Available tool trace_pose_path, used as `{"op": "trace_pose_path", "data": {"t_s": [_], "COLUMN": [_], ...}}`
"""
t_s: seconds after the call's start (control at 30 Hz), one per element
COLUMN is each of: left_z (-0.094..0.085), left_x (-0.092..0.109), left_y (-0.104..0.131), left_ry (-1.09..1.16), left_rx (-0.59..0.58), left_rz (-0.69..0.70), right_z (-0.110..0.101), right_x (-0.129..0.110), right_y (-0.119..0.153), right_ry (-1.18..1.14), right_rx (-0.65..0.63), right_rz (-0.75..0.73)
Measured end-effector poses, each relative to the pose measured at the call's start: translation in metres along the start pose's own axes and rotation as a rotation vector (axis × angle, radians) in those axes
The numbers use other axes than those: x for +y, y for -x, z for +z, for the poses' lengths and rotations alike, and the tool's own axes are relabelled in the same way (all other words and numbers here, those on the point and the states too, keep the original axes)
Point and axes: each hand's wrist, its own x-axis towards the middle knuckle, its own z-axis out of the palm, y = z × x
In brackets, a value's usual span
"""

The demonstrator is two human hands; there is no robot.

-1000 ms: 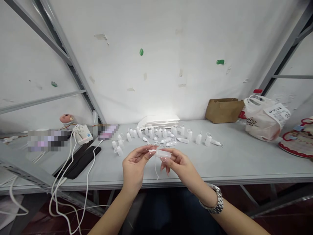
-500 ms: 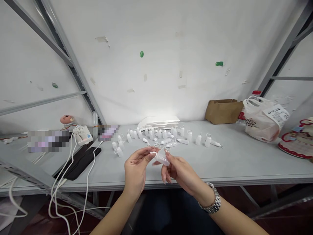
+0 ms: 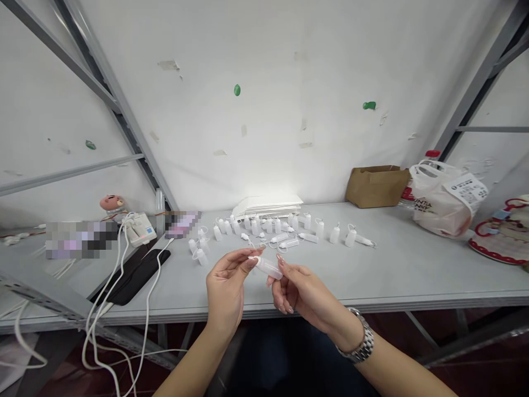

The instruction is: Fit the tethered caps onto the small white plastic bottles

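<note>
Left hand: the left hand [image 3: 226, 282] pinches the left, capped end of a small bottle, thumb against fingertips, with no gap beyond the bottle's thickness.
Right hand: the right hand [image 3: 303, 285] has its thumb and a finger closed on the bottle's right end, the other fingers curled below; a watch [image 3: 362, 337] circles the wrist.
Held bottle: the held bottle [image 3: 269, 268], white and translucent, lies between the two hands above the near part of the table [image 3: 397, 270], tilted, its right end lower and nearer.
Standing bottles: small white standing bottles [image 3: 335, 235] spread left to right across the table, beyond the hands.
Lying bottles: a few lying bottles [image 3: 289, 243] rest among them, just beyond the held one.
Far middle: a white stack [image 3: 268, 208] near the wall [image 3: 273, 110].
Far right: a brown box [image 3: 375, 189], beside a plastic bag [image 3: 440, 212].
Left side: a black case [image 3: 142, 277], with white cables [image 3: 147, 314] hanging over the near edge.
</note>
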Motion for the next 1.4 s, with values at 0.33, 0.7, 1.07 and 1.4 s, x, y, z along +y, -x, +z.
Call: {"op": "trace_pose_path", "data": {"t_s": [0.33, 0.7, 1.07, 1.4], "left_z": [0.000, 0.000, -0.003, -0.005], "left_x": [0.000, -0.004, -0.002, 0.001], "left_y": [-0.003, -0.003, -0.006, -0.013], "left_ry": [-0.002, -0.060, -0.018, 0.052], "left_rx": [0.041, 0.034, -0.041, -0.110], "left_rz": [-0.037, -0.040, -0.072, -0.241], "right_z": [-0.005, -0.017, -0.015, -0.023], "right_x": [0.019, 0.014, 0.012, -0.002], "right_y": [-0.001, -0.006, -0.004, -0.007], "right_ry": [0.996, 1.709, 1.476, -0.005], "right_rx": [0.384, 0.404, 0.353, -0.325], "right_rz": [-0.692, -1.140, -0.999, 0.080]}}
